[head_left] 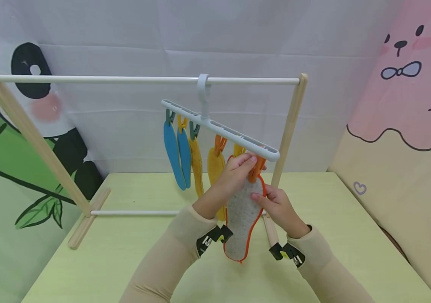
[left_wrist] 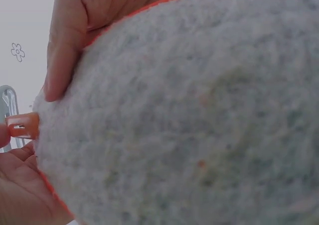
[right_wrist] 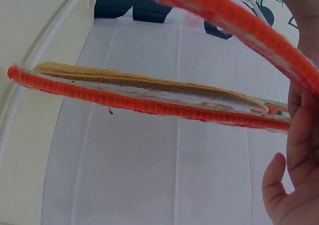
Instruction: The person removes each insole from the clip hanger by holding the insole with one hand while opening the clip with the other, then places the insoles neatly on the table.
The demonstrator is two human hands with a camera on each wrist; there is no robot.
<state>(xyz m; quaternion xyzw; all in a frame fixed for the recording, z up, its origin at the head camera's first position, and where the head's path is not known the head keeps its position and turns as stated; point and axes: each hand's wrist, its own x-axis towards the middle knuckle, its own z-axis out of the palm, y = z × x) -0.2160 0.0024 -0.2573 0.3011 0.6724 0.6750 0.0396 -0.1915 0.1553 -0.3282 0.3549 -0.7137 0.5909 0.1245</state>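
Nearest, two beige sleeves (head_left: 158,263) carrying black wrist mounts (head_left: 207,240) are spanning the pale yellow-green tabletop (head_left: 86,261). The right hand (head_left: 281,210) is pinching the edge of a speckled grey, felt-like, sole-shaped piece with red-orange stitched trim (head_left: 241,219), thumb bent over its front and fingers passing behind. That grey piece is hanging lengthwise under the hanger's right end. At its top, the left hand (head_left: 236,172) is gripping a bright orange plastic clip (head_left: 257,169), fingers nearly closed around it; how deeply the jaws are biting cannot be told. Good work here is probably calling for steady support from the right hand until the clip is taking the weight, the top edge sitting straight and well past the trim. Gentle handling seems wise too: the pale blue-grey plastic hanger (head_left: 234,135) is resting by its hook on a white rail, so a hard tug could be swinging it. In the right wrist view a second red-orange edge (right_wrist: 149,101) is showing, seemingly another piece close behind, best not caught. Beyond, mustard-yellow flat soles (head_left: 215,166) and bright blue flat soles (head_left: 173,151) are hanging from other clips, while the white rail (head_left: 124,79) is running between light wooden posts (head_left: 35,136).
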